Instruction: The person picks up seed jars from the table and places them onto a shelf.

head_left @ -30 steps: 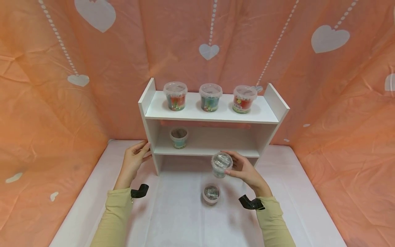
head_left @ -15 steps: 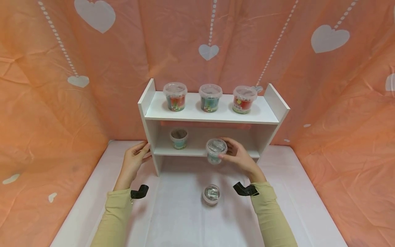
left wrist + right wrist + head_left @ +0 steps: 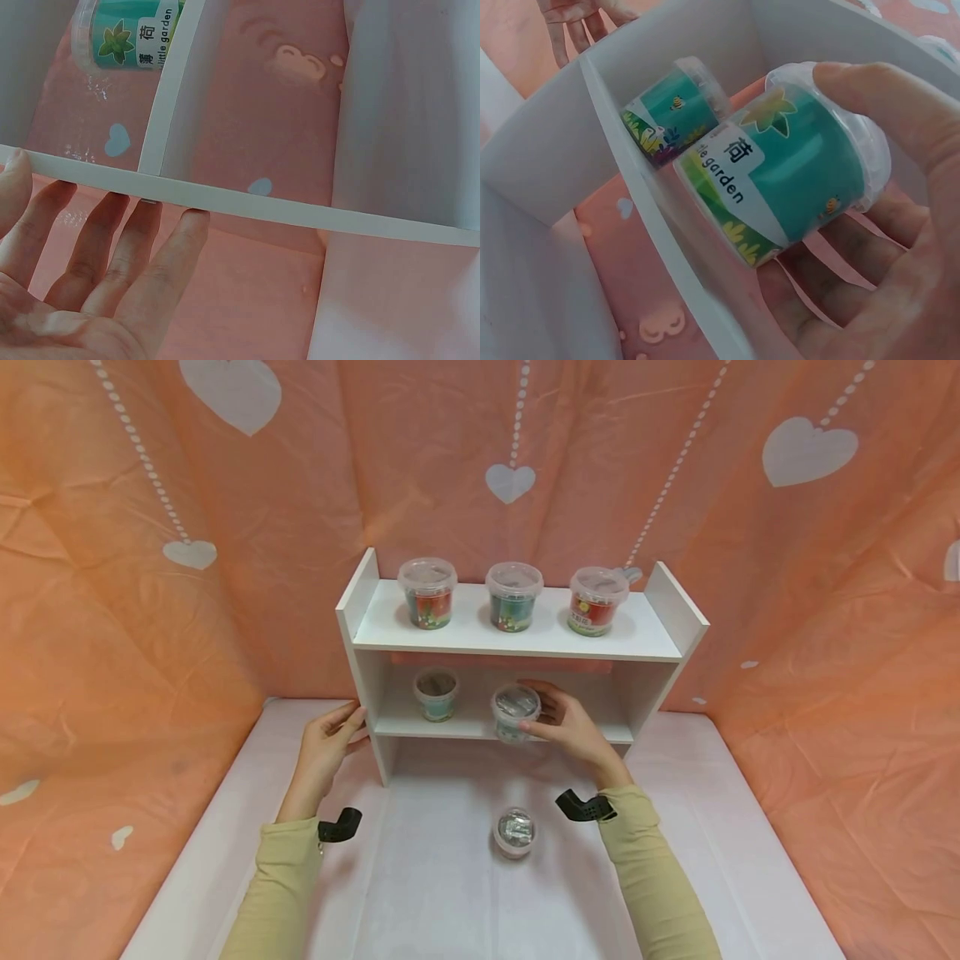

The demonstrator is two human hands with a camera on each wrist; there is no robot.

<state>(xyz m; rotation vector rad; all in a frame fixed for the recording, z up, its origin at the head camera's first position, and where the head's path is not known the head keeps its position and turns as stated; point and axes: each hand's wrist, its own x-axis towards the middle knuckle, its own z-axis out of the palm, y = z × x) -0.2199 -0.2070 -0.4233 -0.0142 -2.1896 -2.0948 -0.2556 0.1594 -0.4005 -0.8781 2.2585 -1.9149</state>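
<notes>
My right hand (image 3: 570,727) holds a clear lidded plastic tub (image 3: 513,724) between thumb and fingers. Its teal label (image 3: 795,165) with a leaf and "garden" faces the right wrist camera. The tub is at the middle shelf's front edge; whether its base touches the board I cannot tell. A similar teal tub (image 3: 671,112) stands to its left on that shelf. With fairly straight fingers, my left hand (image 3: 324,756) touches the left side panel (image 3: 247,202) of the white shelf unit (image 3: 517,643). Its thumb lies at the panel's front edge.
Three lidded tubs stand on the top board: a red one (image 3: 429,606), a teal one (image 3: 512,608) and another red one (image 3: 591,612). One more tub (image 3: 515,832) sits on the white tabletop (image 3: 435,877) before the unit. An orange curtain (image 3: 420,460) with hearts surrounds everything.
My right hand has carried the tub up and left, from below the middle shelf to that shelf's front edge. The left hand has stayed at the side panel.
</notes>
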